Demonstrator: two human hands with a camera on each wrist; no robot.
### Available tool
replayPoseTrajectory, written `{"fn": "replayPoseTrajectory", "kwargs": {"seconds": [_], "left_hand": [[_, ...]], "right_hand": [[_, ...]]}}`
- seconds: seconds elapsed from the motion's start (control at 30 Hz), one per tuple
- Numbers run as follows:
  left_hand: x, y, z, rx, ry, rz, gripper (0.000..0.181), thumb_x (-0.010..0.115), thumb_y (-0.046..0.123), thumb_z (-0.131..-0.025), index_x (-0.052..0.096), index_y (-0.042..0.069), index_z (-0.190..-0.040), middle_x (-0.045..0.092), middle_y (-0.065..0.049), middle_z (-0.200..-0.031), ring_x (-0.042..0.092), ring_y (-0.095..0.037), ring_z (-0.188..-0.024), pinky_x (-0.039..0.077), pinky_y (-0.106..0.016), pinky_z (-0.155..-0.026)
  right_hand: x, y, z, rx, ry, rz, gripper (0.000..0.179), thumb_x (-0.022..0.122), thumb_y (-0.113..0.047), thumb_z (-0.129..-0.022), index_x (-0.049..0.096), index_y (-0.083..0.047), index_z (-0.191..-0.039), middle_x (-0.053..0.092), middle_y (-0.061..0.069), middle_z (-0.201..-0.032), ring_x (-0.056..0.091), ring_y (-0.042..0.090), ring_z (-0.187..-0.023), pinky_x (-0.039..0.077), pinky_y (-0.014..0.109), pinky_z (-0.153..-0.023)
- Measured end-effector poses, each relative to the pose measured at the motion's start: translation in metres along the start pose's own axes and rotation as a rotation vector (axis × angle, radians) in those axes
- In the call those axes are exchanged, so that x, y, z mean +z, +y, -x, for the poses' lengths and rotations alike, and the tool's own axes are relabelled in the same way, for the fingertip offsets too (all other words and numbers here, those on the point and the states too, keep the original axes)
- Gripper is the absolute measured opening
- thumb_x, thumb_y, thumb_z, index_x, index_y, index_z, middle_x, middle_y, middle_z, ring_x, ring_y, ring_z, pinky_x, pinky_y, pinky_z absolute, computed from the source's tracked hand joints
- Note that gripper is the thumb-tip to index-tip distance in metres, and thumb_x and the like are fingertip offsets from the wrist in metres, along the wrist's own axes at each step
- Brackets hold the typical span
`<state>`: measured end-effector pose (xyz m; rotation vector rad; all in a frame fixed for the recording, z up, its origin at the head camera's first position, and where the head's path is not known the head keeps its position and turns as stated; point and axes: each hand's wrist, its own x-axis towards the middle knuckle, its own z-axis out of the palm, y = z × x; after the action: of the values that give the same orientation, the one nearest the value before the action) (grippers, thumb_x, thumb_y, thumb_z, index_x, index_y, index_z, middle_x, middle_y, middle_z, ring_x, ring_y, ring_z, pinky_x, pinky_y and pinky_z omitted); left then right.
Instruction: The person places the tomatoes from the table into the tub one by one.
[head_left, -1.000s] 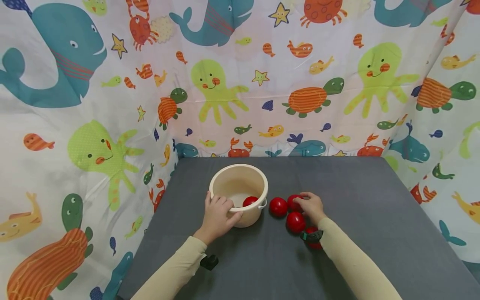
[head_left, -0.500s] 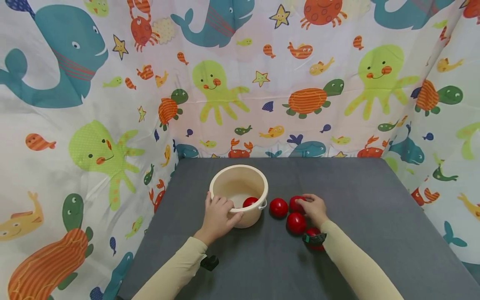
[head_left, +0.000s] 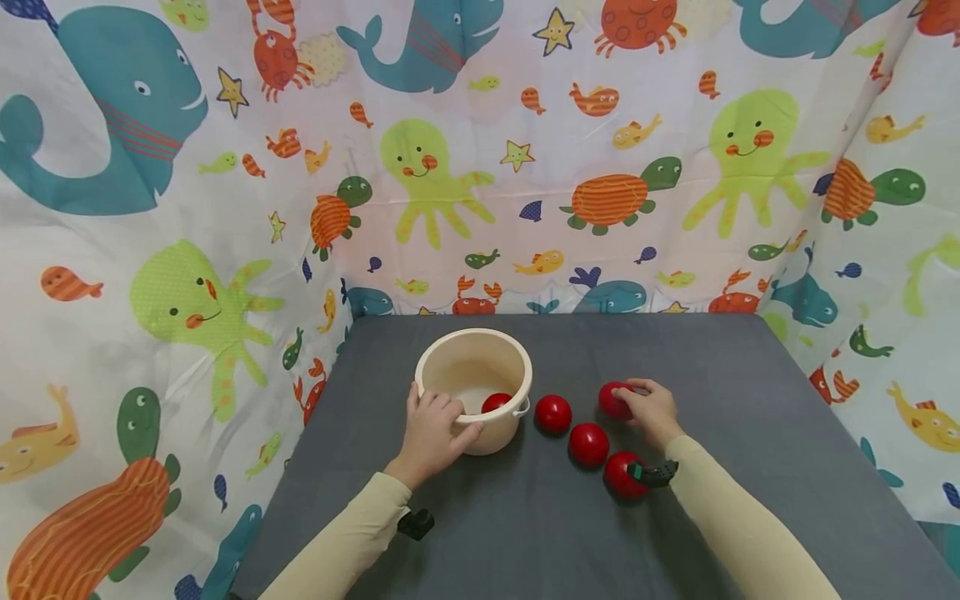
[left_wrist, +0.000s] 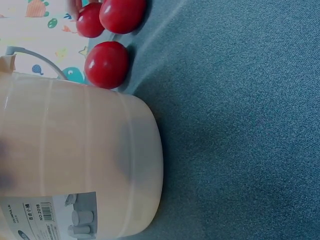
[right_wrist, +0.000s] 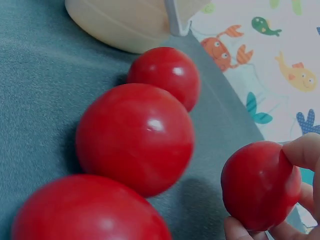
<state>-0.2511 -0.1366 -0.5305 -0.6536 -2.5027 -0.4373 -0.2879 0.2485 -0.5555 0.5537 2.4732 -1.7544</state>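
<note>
A cream plastic bucket (head_left: pixel 504 435) stands upright on the table, with one red ball (head_left: pixel 496 403) visible inside. My left hand (head_left: pixel 435 432) grips its near rim, fingers over the edge and thumb along the outside. To the right, my right hand (head_left: pixel 654 412) holds a glossy red ball (right_wrist: pixel 261 185) between thumb and fingers; a shadow shows on the cloth beside it in the right wrist view. Three more red balls lie on the table in a slanting row: one near the bucket (head_left: pixel 553 414), a middle one (head_left: pixel 588 445) and a front one (head_left: pixel 624 476) partly behind the wrist strap.
Dark grey cloth covers the table (head_left: pixel 720 375). A white curtain (head_left: pixel 480 208) printed with sea animals encloses the back and sides. The bucket's handle (left_wrist: pixel 37 59) hangs at its side, and a printed label (left_wrist: pixel 55 216) is on its wall.
My right hand has moved right with the red ball, away from the other balls. The front ball shows more fully now. My left hand and the bucket stay in place.
</note>
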Motion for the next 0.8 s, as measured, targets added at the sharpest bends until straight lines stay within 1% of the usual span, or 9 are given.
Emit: {"fn": "replayPoseTrajectory", "kwargs": {"seconds": [0.1,0.2,0.27,0.37,0.47,0.63,0.8], "left_hand": [[-0.001,0.0,0.0,-0.008,-0.009,0.01,0.034,0.066,0.048,-0.089,0.06,0.018,-0.075,0.06,-0.001,-0.08,0.056,-0.025,-0.096,0.026,-0.078,-0.112],[-0.001,0.0,0.0,-0.01,-0.014,0.015,0.034,0.067,0.048,-0.089,0.06,0.017,-0.075,0.061,-0.002,-0.08,0.056,-0.025,-0.096,0.026,-0.078,-0.112],[-0.002,0.0,-0.001,-0.013,-0.017,0.017,0.034,0.067,0.047,-0.089,0.06,0.017,-0.075,0.061,-0.002,-0.08,0.056,-0.025,-0.096,0.026,-0.078,-0.112],[-0.003,0.001,-0.002,-0.017,-0.019,0.02,0.034,0.067,0.047,-0.089,0.06,0.017,-0.075,0.06,-0.002,-0.08,0.056,-0.025,-0.096,0.025,-0.078,-0.112],[-0.004,0.001,-0.002,-0.017,-0.018,0.021,0.033,0.067,0.047,-0.089,0.06,0.017,-0.075,0.06,-0.002,-0.08,0.056,-0.025,-0.096,0.026,-0.078,-0.112],[-0.004,0.002,-0.002,-0.011,-0.01,0.018,0.033,0.068,0.047,-0.088,0.06,0.017,-0.075,0.059,-0.002,-0.079,0.056,-0.025,-0.096,0.027,-0.078,-0.111],[-0.005,0.002,-0.002,-0.013,-0.01,0.03,0.034,0.069,0.046,-0.088,0.061,0.017,-0.075,0.059,-0.002,-0.079,0.057,-0.025,-0.096,0.026,-0.079,-0.111]], "right_hand": [[-0.006,-0.007,0.001,-0.01,-0.003,0.007,0.056,0.065,-0.036,-0.097,0.053,-0.006,-0.142,0.056,0.024,-0.144,0.064,0.013,-0.09,0.062,0.032,-0.074],[-0.011,-0.018,0.003,-0.025,-0.018,0.004,0.057,0.063,-0.038,-0.098,0.05,-0.006,-0.144,0.055,0.024,-0.145,0.064,0.021,-0.103,0.063,0.036,-0.082],[-0.015,-0.029,0.004,-0.047,-0.027,-0.001,0.058,0.061,-0.038,-0.099,0.049,-0.006,-0.146,0.054,0.024,-0.146,0.063,0.028,-0.111,0.062,0.036,-0.086],[-0.019,-0.049,0.007,-0.078,-0.035,-0.005,0.06,0.061,-0.039,-0.099,0.047,-0.006,-0.147,0.053,0.024,-0.148,0.06,0.036,-0.121,0.062,0.035,-0.086],[-0.02,-0.07,0.009,-0.11,-0.032,-0.011,0.06,0.063,-0.039,-0.099,0.047,-0.007,-0.148,0.052,0.023,-0.149,0.058,0.039,-0.127,0.062,0.032,-0.083],[-0.015,-0.109,0.012,-0.152,-0.057,-0.026,0.06,0.065,-0.036,-0.098,0.047,-0.008,-0.148,0.052,0.023,-0.15,0.056,0.041,-0.13,0.062,0.032,-0.084],[0.001,-0.144,0.021,-0.179,-0.098,-0.037,0.057,0.067,-0.031,-0.098,0.049,-0.009,-0.148,0.052,0.022,-0.149,0.055,0.04,-0.132,0.059,0.039,-0.091]]}}
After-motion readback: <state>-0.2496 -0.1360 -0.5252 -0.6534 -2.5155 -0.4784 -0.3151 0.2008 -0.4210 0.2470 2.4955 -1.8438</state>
